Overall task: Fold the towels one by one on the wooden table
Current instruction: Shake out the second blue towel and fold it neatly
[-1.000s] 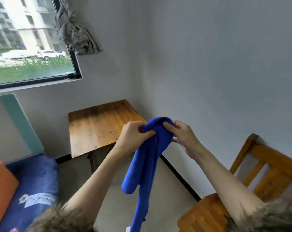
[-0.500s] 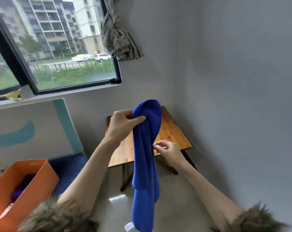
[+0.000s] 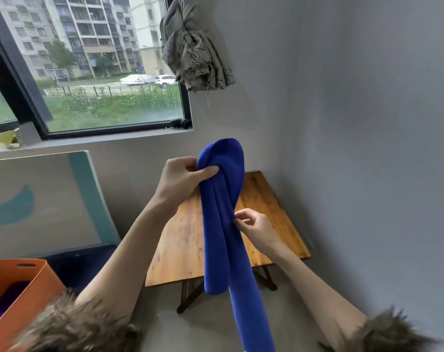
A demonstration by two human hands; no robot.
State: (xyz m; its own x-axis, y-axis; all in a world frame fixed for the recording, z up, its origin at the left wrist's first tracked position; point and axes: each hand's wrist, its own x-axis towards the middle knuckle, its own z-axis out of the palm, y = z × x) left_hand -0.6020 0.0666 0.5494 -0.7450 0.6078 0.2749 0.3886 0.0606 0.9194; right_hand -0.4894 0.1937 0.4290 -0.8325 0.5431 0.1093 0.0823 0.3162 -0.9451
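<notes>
A blue towel (image 3: 223, 224) hangs bunched in a long drape in front of me, held up in the air over the near side of the wooden table (image 3: 180, 240). My left hand (image 3: 182, 180) grips the towel near its top, thumb pressed into the fold. Lower down, my right hand (image 3: 254, 226) pinches the towel's right edge with thumb and fingertips. The towel's lower end runs out of the bottom of the view.
An orange bin (image 3: 17, 295) with purple cloth inside stands at the lower left beside a dark blue cushion (image 3: 83, 262). A grey wall (image 3: 355, 148) runs close along the table's right side. A knotted curtain (image 3: 195, 52) hangs by the window (image 3: 101, 80).
The view swung from the chair side towards the window and table. My right hand slid from the towel's top down to its right edge; my left hand stays gripping the top.
</notes>
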